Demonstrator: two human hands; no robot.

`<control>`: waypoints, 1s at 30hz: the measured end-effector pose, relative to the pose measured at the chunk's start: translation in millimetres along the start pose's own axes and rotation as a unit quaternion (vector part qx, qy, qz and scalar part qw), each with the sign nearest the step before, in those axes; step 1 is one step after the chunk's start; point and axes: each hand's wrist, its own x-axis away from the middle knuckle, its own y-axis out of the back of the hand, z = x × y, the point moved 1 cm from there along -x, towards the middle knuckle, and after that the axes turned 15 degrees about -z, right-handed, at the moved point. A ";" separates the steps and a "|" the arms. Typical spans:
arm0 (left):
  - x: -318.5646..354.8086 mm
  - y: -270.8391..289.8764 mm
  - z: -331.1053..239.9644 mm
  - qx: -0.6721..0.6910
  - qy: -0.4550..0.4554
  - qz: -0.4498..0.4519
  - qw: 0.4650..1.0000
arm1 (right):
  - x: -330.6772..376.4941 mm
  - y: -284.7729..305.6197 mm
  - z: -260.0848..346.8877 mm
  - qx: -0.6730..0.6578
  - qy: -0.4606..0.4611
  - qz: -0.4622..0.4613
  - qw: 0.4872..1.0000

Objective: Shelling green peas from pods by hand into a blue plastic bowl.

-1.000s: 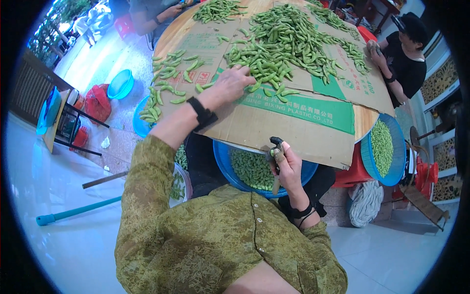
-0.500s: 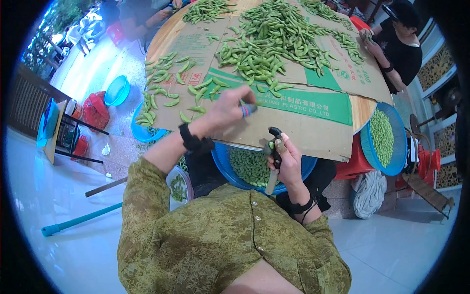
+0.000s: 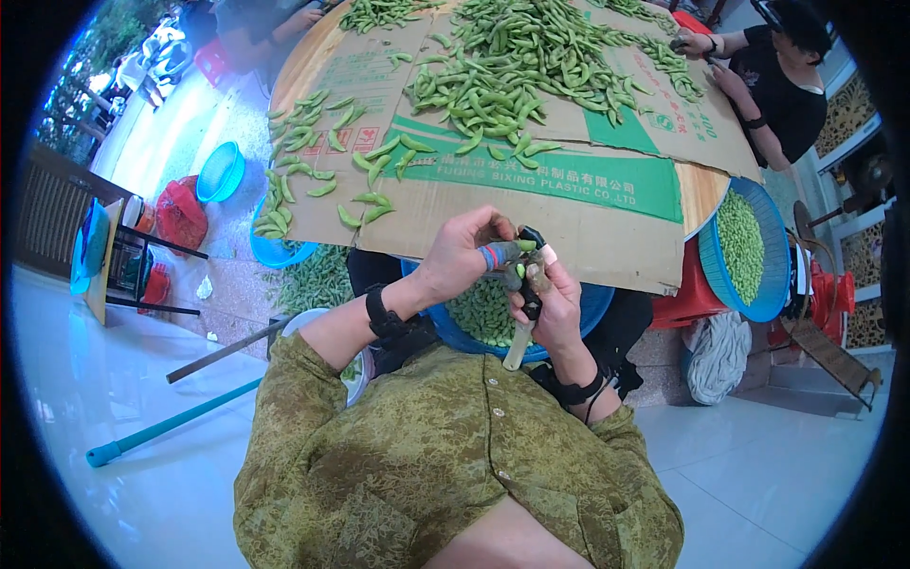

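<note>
In front of my chest, my right hand (image 3: 555, 302) is closed round a hand tool (image 3: 532, 305) with a dark body and a pale lower end; its exact kind I cannot make out. A green bean shows between the fingers. My left hand (image 3: 463, 254), with coloured wrapping on a finger, pinches a green bean pod (image 3: 524, 246) close against the tool's black top. Below both hands sits a blue basin (image 3: 595, 308) holding shelled green beans (image 3: 482, 315). On the cardboard (image 3: 455, 232) just beyond lie loose pods (image 3: 373, 207), with a large heap of pods (image 3: 517, 66) farther back.
A blue basket (image 3: 775, 256) of shelled beans stands right of the table. Across the right edge another person (image 3: 782, 76) reaches onto the pods. Empty husks (image 3: 327, 280) lie on the floor at left, near a teal pole (image 3: 171, 424). A second person's arm (image 3: 294, 24) shows far left.
My left hand has come from over the cardboard to the right and down, meeting the tool with a pod. The co-worker's hands at right have lowered onto the table.
</note>
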 end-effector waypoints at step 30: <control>11.0 9.2 -14.7 -0.387 -0.439 0.076 0.807 | 6.6 3.5 9.9 0.034 -0.100 -0.018 0.994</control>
